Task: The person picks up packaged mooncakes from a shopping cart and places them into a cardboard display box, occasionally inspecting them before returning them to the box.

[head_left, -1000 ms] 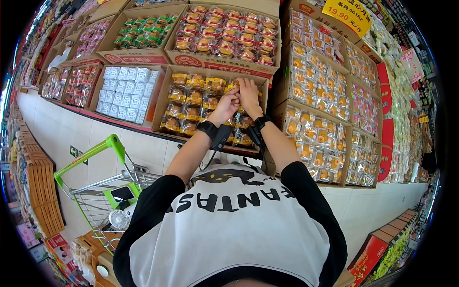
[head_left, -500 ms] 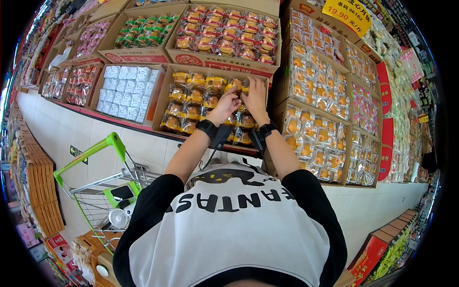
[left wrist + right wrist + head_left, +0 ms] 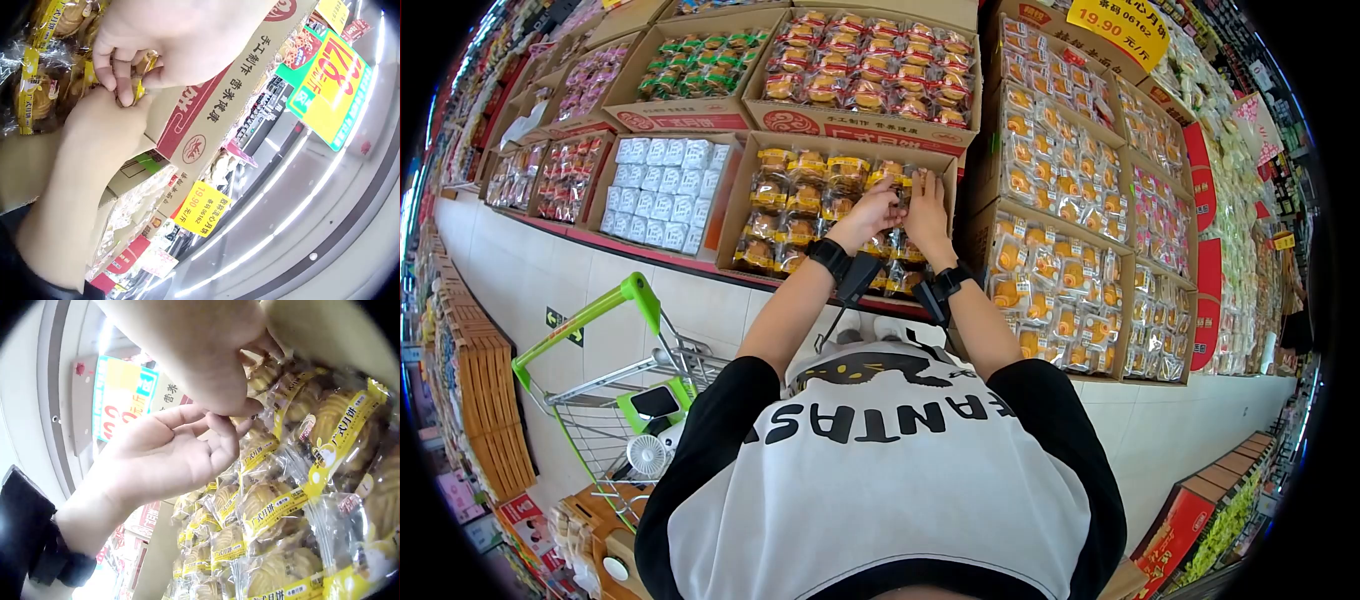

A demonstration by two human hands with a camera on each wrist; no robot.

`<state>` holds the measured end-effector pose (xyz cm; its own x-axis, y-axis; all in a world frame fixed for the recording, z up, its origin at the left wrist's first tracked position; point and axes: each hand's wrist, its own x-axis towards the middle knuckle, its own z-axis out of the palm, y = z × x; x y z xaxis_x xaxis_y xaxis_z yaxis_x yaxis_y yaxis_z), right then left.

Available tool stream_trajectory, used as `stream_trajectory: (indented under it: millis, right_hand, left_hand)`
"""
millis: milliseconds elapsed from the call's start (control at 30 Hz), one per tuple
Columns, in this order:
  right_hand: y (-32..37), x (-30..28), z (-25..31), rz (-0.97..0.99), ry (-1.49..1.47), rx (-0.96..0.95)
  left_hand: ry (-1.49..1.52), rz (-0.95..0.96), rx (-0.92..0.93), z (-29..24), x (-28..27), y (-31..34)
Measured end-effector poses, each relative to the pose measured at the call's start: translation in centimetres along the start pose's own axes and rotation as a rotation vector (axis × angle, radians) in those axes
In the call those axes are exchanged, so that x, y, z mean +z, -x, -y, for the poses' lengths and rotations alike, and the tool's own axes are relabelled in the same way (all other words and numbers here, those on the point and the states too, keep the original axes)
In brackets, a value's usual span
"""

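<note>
A cardboard box holds rows of round mooncakes in clear wrappers with yellow bands. Both hands reach into its back right part. My right hand has its palm turned down; in the right wrist view its fingers and thumb bend around a wrapped mooncake, mostly hidden beneath the hand. Close beside it is my left hand, palm partly up and fingers loosely curled, with nothing seen in them. Its fingertips come right by the right thumb, above the mooncakes.
Behind stands a box of red-wrapped cakes. White packets sit in a box to the left, and stacked boxes of clear-packed cakes to the right. A shopping cart with a small white fan is at the lower left.
My right hand has drawn slightly apart from the left and spread over the back right mooncakes, then come a little lower. My left hand stays nearly in place, its fingers changing slightly.
</note>
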<state>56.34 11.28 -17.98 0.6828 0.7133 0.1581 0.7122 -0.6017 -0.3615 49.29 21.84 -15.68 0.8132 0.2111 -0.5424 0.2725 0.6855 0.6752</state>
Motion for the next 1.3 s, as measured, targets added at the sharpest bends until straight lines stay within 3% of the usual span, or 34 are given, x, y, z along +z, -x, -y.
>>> stream_trajectory:
  millis: [367,633,867,933,1167,1300]
  right_hand:
    - [0.2,-0.2,-0.6,0.031,-0.125,0.023]
    - [0.0,1.1,-0.8,0.031,0.081,-0.023]
    - [0.1,-0.5,-0.3,0.11,0.019,0.021]
    - [0.4,-0.9,-0.5,0.02,-0.159,0.016]
    - [0.6,-4.4,-0.3,-0.036,-0.315,0.07]
    - [-0.1,-9.7,0.7,-0.3,-0.67,0.056]
  left_hand:
    - [0.088,0.024,0.053,0.6,-0.3,-1.3]
    - [-0.001,-0.042,0.074,-0.3,0.2,0.3]
    - [-0.115,-0.02,0.07,-0.3,-0.3,0.6]
    - [-0.093,-0.037,0.09,-0.2,-0.3,1.1]
    - [-0.164,-0.011,0.139,0.6,-1.9,3.4]
    - [-0.251,-0.034,0.259,0.2,-1.5,6.1]
